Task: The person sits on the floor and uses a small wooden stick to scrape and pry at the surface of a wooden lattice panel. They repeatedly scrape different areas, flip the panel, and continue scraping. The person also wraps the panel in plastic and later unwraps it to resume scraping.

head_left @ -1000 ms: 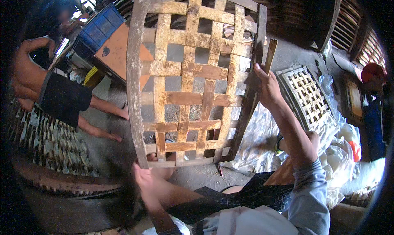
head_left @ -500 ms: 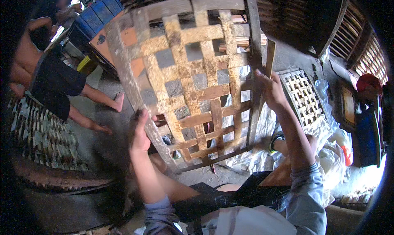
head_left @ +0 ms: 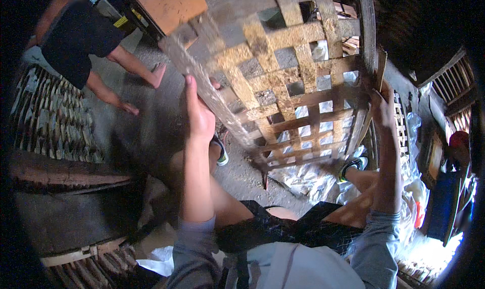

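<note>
A wooden lattice panel point(head_left: 265, 57), woven from flat light and brown strips inside a rough frame, is held up tilted before me. My left hand point(head_left: 202, 110) grips its left frame bar, thumb on the near side and fingers behind. My right hand point(head_left: 382, 104) is closed at the right frame bar. Beside that bar a narrow wooden strip point(head_left: 381, 69) sticks up from my right hand; whether it is fixed to the panel I cannot tell. The panel's upper edge runs out of view.
Another person's legs in dark shorts point(head_left: 76, 39) are at the left, by stacked slatted pieces point(head_left: 53, 117). An orange-topped box point(head_left: 169, 9) stands beyond. Clear plastic sheeting point(head_left: 303, 180) covers floor below the panel. A second woven panel point(head_left: 400, 122) leans at right.
The panel has moved up and right in view and tilted further, with both my hands still on it. My view has shifted, showing more floor and my shoes.
</note>
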Demonstrator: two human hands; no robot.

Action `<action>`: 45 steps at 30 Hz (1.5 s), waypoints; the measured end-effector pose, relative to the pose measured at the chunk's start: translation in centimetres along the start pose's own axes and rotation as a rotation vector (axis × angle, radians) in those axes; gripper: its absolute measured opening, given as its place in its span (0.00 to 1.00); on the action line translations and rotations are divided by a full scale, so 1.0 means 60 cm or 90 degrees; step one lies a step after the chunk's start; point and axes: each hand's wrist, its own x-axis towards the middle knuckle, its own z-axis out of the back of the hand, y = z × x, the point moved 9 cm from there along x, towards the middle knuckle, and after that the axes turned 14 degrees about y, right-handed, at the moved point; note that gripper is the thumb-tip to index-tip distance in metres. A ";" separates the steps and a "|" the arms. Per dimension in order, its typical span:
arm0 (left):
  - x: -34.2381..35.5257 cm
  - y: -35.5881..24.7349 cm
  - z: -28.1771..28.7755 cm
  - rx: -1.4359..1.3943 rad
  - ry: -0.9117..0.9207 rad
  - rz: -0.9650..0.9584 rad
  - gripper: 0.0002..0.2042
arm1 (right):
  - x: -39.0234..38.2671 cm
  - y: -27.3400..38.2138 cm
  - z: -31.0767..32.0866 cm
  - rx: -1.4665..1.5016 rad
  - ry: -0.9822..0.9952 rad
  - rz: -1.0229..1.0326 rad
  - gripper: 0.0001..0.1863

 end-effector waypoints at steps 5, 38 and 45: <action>0.003 -0.009 -0.014 -0.030 0.026 0.014 0.33 | 0.013 0.000 -0.022 -0.111 -0.011 -0.004 0.15; -0.032 -0.026 0.056 -0.117 -0.269 -0.093 0.39 | -0.117 -0.075 -0.422 -0.497 0.161 0.031 0.31; -0.044 -0.051 0.045 -0.064 -0.299 -0.112 0.38 | -0.081 -0.044 -0.472 -0.547 0.200 -0.007 0.32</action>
